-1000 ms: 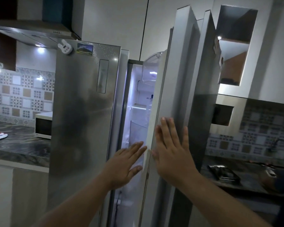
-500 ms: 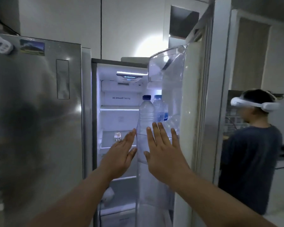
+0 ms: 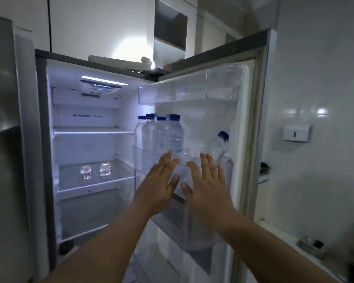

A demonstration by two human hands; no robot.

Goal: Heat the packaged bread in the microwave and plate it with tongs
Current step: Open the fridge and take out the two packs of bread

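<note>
The fridge's right door (image 3: 251,127) stands wide open, showing the lit inside. My left hand (image 3: 158,180) and my right hand (image 3: 206,180) are raised side by side in front of the door's middle bin (image 3: 192,221), fingers straight, holding nothing. Whether they touch the bin I cannot tell. Several clear water bottles with blue caps (image 3: 161,133) stand in that bin, and one bottle (image 3: 215,147) leans to the right. No packaged bread, microwave or tongs are in view.
Two small clear containers (image 3: 95,170) sit on a glass shelf (image 3: 94,184) inside the fridge. The closed left fridge door (image 3: 2,139) fills the left side. A white wall with a small white box (image 3: 295,132) is on the right.
The fridge door has swung from nearly shut to fully open. The view has turned right and closer to the door bins. Both hands stay raised with flat fingers.
</note>
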